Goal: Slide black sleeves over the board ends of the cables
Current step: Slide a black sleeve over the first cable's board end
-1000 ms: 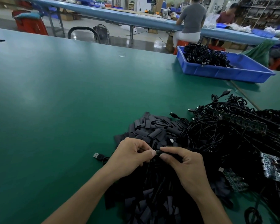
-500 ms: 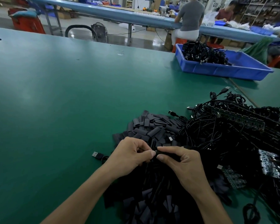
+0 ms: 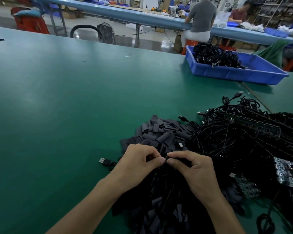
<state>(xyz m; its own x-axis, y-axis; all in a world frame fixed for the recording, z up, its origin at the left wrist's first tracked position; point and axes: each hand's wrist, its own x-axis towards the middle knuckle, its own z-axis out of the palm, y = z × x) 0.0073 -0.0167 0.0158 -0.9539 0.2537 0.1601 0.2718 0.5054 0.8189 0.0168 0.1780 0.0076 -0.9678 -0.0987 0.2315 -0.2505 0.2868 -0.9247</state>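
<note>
Spreading under us, the green bench (image 3: pixel 66 107) carries a blue tray (image 3: pixel 235 76) of cables at its far right edge, a cable tangle (image 3: pixel 227 142) with boards (image 3: pixel 285 173) along the near right, and a sleeve heap (image 3: pixel 161 132) just left of it. Above that heap our right hand (image 3: pixel 196 169) pinches one sleeve (image 3: pixel 178 160), and our left hand (image 3: pixel 139 164) pinches its left end, fingertips (image 3: pixel 162 160) touching.

Smooth green table mat (image 3: pixel 57 98): faint sheen. Flat black sleeve pieces (image 3: pixel 162 135): matt. Blue plastic tray (image 3: pixel 227 75): slightly glossy.
</note>
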